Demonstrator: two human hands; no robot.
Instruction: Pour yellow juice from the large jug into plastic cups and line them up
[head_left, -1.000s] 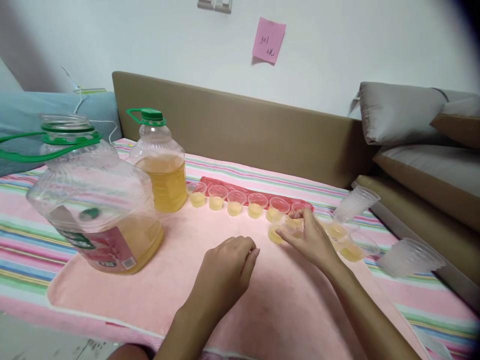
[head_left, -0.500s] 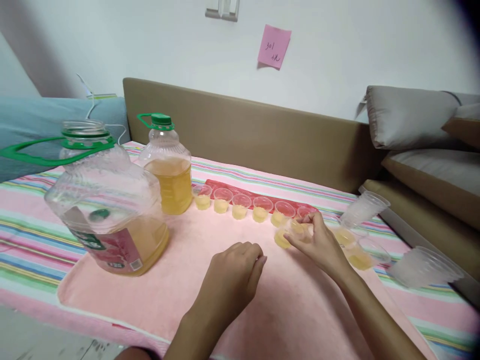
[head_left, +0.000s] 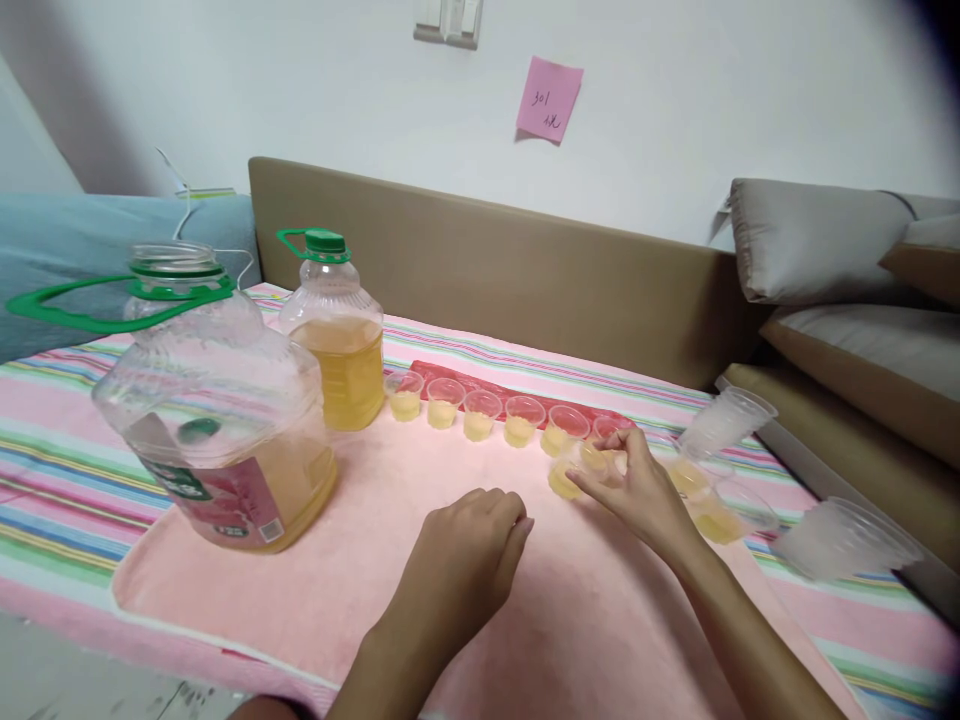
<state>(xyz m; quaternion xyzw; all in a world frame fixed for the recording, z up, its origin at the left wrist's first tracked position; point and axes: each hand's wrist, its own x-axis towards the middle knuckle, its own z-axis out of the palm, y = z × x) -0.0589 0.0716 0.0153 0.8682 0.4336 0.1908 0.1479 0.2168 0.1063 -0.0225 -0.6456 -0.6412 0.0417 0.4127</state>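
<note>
My right hand (head_left: 637,485) has its thumb and fingers around a clear plastic cup (head_left: 564,482) with pale yellow liquid in it, at the right of the pink mat (head_left: 405,560). Left of that, several similar cups (head_left: 479,420) stand in a row, each with a little of the same liquid. My left hand (head_left: 476,545) is closed with its fingers curled, over the middle of the mat, and nothing shows in it. More filled cups (head_left: 720,522) stand just right of my right hand, partly overlapping in view.
A large open jug (head_left: 217,440) with a green handle stands at left; a green-capped jug (head_left: 341,365) is behind it. Nested plastic cups (head_left: 847,535) lie at right, with another stack (head_left: 727,420) farther back. A red wrapper (head_left: 495,385) lies behind the row. Cushions (head_left: 817,240) are piled at right.
The view has shifted very slightly. Both hands and the cups otherwise stay as they were, with my right hand still on the same cup.
</note>
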